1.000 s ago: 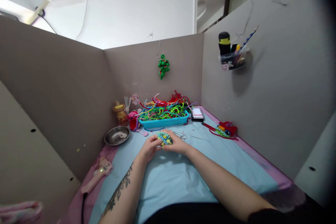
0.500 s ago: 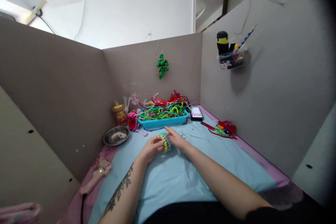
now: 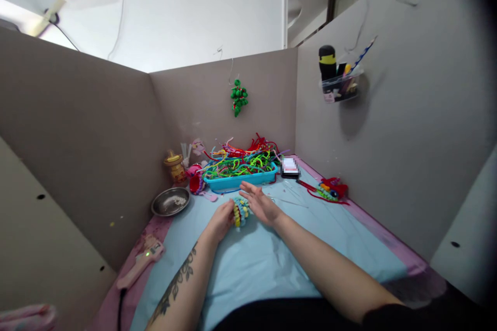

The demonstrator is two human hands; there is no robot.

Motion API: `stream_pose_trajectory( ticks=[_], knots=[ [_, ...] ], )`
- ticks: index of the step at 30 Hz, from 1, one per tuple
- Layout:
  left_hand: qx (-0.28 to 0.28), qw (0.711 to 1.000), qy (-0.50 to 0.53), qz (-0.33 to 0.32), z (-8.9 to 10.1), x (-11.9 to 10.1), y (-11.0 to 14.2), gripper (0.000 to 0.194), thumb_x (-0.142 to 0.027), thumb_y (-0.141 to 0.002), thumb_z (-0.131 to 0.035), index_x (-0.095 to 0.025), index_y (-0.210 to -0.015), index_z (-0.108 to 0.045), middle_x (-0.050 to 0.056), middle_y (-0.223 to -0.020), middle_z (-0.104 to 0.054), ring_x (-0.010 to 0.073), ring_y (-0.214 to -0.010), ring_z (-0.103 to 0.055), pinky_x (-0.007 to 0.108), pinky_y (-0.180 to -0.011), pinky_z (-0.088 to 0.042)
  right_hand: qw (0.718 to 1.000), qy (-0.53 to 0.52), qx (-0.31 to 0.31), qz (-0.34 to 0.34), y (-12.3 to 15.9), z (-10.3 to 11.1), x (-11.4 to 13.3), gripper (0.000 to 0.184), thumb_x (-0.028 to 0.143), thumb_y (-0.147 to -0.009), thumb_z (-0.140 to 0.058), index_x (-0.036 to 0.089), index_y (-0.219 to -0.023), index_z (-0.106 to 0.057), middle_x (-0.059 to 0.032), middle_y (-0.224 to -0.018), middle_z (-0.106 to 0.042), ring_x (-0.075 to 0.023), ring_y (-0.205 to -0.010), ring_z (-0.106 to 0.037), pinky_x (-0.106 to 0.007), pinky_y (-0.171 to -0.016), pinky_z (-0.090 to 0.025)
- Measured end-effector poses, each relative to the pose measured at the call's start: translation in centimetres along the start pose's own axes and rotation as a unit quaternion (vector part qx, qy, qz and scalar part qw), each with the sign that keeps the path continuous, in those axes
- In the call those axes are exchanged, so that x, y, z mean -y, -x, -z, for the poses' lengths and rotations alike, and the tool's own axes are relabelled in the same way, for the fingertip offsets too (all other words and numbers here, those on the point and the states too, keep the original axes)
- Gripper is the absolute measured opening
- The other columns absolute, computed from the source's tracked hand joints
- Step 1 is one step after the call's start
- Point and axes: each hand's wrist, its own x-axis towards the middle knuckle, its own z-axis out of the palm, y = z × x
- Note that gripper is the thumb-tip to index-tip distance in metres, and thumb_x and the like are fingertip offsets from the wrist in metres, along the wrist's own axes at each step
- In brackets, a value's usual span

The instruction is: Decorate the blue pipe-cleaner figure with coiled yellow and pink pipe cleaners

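A small blue and yellow piece of twisted pipe cleaners (image 3: 241,212) is up over the light blue cloth (image 3: 256,258) in the middle. My left hand (image 3: 222,221) is closed on its left side, the fingertips partly hidden behind it. Close by on its right, my right hand (image 3: 262,206) has its fingers stretched out and spread; whether its palm edge touches the piece I cannot tell. Just beyond both hands stands a blue tray (image 3: 240,182) heaped with loose pipe cleaners (image 3: 244,163) in green, red and other colours.
At left are a metal bowl (image 3: 163,208) with small white bits, a pink glue gun (image 3: 142,265) and a yellow-lidded jar (image 3: 175,169). A phone (image 3: 290,168) and a red pipe-cleaner figure (image 3: 337,190) lie right. Grey panels (image 3: 221,67) enclose the table.
The blue and yellow piece has turned, showing more of its blue side, and shifted slightly left. My right hand's fingers have spread and lifted off it.
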Motion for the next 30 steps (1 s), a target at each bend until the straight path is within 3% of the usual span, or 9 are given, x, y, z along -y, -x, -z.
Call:
stream_pose_trajectory(
  ticks=[3, 7, 12, 15, 19, 25, 30],
  knots=[
    [-0.028, 0.995, 0.094, 0.008, 0.3, -0.8, 0.0, 0.042, -0.051, -0.077, -0.057, -0.014, -0.095, -0.061, 0.008, -0.086, -0.067, 0.0190, -0.080, -0.063, 0.030, -0.073, -0.050, 0.999, -0.005, -0.002, 0.033, 0.1, 0.0, 0.5, 0.068, 0.075, -0.069, -0.047, 0.029, -0.119, -0.052, -0.0089, -0.137, -0.040, -0.0272, -0.127, -0.037, -0.048, -0.103, -0.026],
    [-0.025, 0.977, 0.208, -0.042, 0.8, -1.8, 0.1, 0.036, -0.046, -0.081, -0.054, -0.018, -0.103, -0.059, 0.008, -0.100, -0.065, 0.0196, -0.092, -0.061, 0.033, -0.082, -0.049, 0.990, 0.125, -0.010, 0.060, 0.3, 0.0, 0.1, 0.059, 0.056, -0.068, -0.065, 0.029, -0.119, -0.051, -0.0090, -0.133, -0.041, -0.0287, -0.124, -0.038, -0.048, -0.099, -0.032],
    [-0.045, 0.966, 0.246, -0.065, 1.0, -1.5, 0.0, 0.021, -0.027, -0.082, -0.056, -0.017, -0.100, -0.059, 0.006, -0.097, -0.065, 0.0166, -0.088, -0.061, 0.030, -0.082, -0.048, 0.969, 0.242, 0.020, 0.046, 0.6, -0.5, -1.3, 0.077, 0.036, -0.062, -0.076, 0.033, -0.129, -0.040, -0.0076, -0.139, -0.031, -0.0257, -0.116, -0.046, -0.042, -0.090, -0.042],
    [-0.011, 0.969, 0.233, -0.081, 0.3, -0.9, 0.1, 0.023, -0.018, -0.076, -0.060, -0.014, -0.099, -0.060, 0.006, -0.096, -0.065, 0.0161, -0.088, -0.061, 0.029, -0.084, -0.047, 0.957, 0.279, -0.011, 0.082, 0.6, -1.0, -1.7, 0.069, 0.030, -0.065, -0.072, 0.029, -0.127, -0.043, -0.0077, -0.135, -0.038, -0.0236, -0.112, -0.049, -0.038, -0.087, -0.045],
    [0.044, 0.980, 0.171, -0.087, -0.7, -0.6, 0.4, 0.035, -0.015, -0.071, -0.066, -0.016, -0.105, -0.059, 0.006, -0.103, -0.064, 0.0183, -0.094, -0.060, 0.031, -0.087, -0.044, 0.960, 0.260, -0.045, 0.092, 0.6, -1.3, -1.2, 0.058, 0.024, -0.066, -0.068, 0.026, -0.121, -0.049, -0.0063, -0.126, -0.050, -0.0231, -0.110, -0.051, -0.038, -0.090, -0.043],
    [0.026, 0.995, 0.086, -0.040, -0.9, -0.4, 0.6, 0.036, -0.022, -0.067, -0.073, -0.017, -0.101, -0.061, 0.007, -0.104, -0.065, 0.0175, -0.093, -0.060, 0.030, -0.083, -0.045, 0.980, 0.173, -0.075, 0.056, 0.4, -1.0, -0.2, 0.054, 0.014, -0.062, -0.061, 0.025, -0.114, -0.054, -0.0023, -0.113, -0.059, -0.0219, -0.101, -0.055, -0.038, -0.092, -0.041],
    [0.011, 0.997, 0.069, -0.011, -1.3, -0.2, 0.5, 0.039, -0.029, -0.070, -0.071, -0.019, -0.105, -0.056, 0.008, -0.102, -0.065, 0.0181, -0.089, -0.063, 0.028, -0.073, -0.048, 0.986, 0.105, -0.126, 0.030, -0.2, -0.3, -0.2, 0.050, 0.011, -0.055, -0.054, 0.023, -0.104, -0.057, -0.0010, -0.095, -0.063, -0.0216, -0.091, -0.057, -0.035, -0.083, -0.044]
  ],
)
